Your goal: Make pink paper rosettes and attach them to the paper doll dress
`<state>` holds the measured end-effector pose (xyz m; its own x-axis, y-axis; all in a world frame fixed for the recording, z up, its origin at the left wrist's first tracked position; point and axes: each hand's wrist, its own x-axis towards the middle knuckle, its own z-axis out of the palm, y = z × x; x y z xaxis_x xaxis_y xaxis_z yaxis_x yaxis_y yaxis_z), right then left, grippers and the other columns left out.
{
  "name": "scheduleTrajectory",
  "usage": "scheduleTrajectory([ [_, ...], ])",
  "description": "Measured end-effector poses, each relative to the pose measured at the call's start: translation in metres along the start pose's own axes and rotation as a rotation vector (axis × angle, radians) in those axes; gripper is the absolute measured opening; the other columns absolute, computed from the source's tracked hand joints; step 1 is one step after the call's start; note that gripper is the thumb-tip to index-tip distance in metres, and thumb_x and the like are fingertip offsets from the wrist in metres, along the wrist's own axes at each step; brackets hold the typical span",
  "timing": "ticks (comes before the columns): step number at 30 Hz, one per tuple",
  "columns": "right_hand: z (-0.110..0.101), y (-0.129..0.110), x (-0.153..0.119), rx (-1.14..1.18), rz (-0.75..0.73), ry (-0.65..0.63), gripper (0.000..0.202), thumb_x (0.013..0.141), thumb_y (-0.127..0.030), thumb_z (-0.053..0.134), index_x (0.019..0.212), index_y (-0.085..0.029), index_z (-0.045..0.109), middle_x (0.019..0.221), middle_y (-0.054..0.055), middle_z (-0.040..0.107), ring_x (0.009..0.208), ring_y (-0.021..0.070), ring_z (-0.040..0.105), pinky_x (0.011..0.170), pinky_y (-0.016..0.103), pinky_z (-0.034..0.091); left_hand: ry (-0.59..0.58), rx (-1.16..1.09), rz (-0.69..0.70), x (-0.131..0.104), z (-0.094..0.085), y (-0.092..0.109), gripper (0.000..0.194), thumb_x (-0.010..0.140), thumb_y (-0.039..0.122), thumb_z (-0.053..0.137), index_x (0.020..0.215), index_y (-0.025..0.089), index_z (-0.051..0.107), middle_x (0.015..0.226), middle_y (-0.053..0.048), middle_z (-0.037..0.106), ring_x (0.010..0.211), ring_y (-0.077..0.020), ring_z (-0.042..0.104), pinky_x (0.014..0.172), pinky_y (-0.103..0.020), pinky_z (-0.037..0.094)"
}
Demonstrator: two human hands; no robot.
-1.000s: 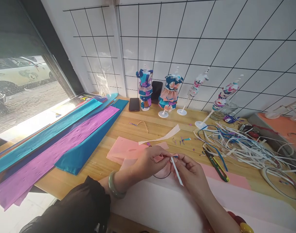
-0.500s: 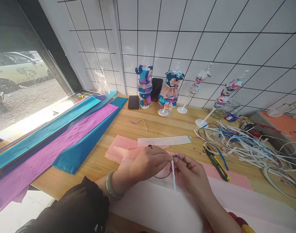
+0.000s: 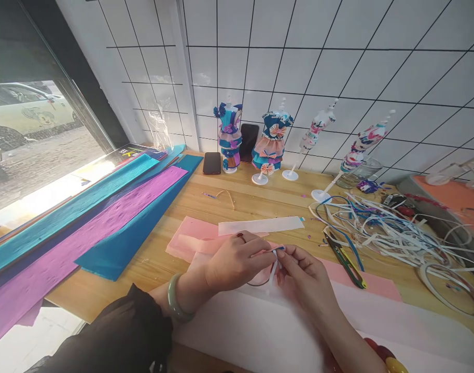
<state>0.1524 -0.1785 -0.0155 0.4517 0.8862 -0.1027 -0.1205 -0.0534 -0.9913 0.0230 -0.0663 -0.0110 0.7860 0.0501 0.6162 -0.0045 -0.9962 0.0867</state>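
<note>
My left hand (image 3: 235, 261), with a ring on one finger and a green bangle at the wrist, is closed in a pinch near the middle of the table. Its fingertips meet those of my right hand (image 3: 307, 272), also pinched. Between them a small blue piece (image 3: 278, 248) shows, with a narrow white strip (image 3: 274, 269) hanging down. Which hand holds which part is too small to tell. Below lie a white sheet (image 3: 245, 326) and pink paper (image 3: 198, 228). A pale strip of paper (image 3: 260, 225) lies just beyond my hands.
Long blue and purple sheets (image 3: 143, 202) lie left. Dressed mini mannequins (image 3: 229, 137) and phones (image 3: 212, 163) stand or lie at the back. A green cutter (image 3: 346, 261) and a tangle of white strips (image 3: 388, 233) are right. A glass jar (image 3: 361, 173) sits behind.
The white strip's hanging end has swung left and now slants. Both hands keep almost the same pinched pose. The whole view has shifted slightly.
</note>
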Motion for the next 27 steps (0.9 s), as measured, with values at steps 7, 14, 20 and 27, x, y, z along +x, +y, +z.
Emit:
scheduleTrajectory([
  [7,0.002,-0.001,-0.001,0.028,0.009,-0.029,0.023,0.077,-0.041,0.062,0.071,-0.019,0.060,0.058,-0.001,0.060,0.046,0.0101,0.048,0.049,0.023,0.038,0.048,-0.126,-0.148,-0.002,0.007,-0.001,0.014,0.087,0.016,0.041,0.083,0.016,0.055,0.075,-0.002,0.062,0.073,-0.0127,0.057,0.069,-0.027,0.046],
  [14,0.005,-0.004,-0.001,0.067,0.020,-0.018,0.024,0.076,-0.042,0.062,0.070,-0.019,0.059,0.056,-0.001,0.059,0.047,0.0098,0.049,0.048,0.023,0.039,0.049,-0.111,-0.098,0.000,0.005,-0.002,0.015,0.086,0.016,0.042,0.090,0.017,0.057,0.080,-0.005,0.063,0.080,-0.0150,0.059,0.075,-0.031,0.048],
  [20,0.004,0.000,0.000,0.111,0.061,-0.028,0.025,0.075,-0.043,0.063,0.073,-0.018,0.060,0.060,0.001,0.061,0.050,0.0113,0.050,0.047,0.023,0.039,0.040,-0.158,-0.135,0.001,0.004,-0.002,0.014,0.085,0.017,0.044,0.089,0.016,0.058,0.078,-0.004,0.064,0.079,-0.0147,0.058,0.074,-0.030,0.047],
  [27,0.005,-0.007,-0.002,-0.003,0.023,-0.033,0.027,0.077,-0.045,0.060,0.069,-0.019,0.058,0.057,0.000,0.060,0.047,0.0116,0.049,0.051,0.025,0.037,0.121,-0.420,-0.432,0.002,0.005,0.009,0.016,0.079,0.019,0.052,0.092,0.018,0.060,0.084,-0.003,0.067,0.078,-0.0137,0.061,0.073,-0.027,0.048],
])
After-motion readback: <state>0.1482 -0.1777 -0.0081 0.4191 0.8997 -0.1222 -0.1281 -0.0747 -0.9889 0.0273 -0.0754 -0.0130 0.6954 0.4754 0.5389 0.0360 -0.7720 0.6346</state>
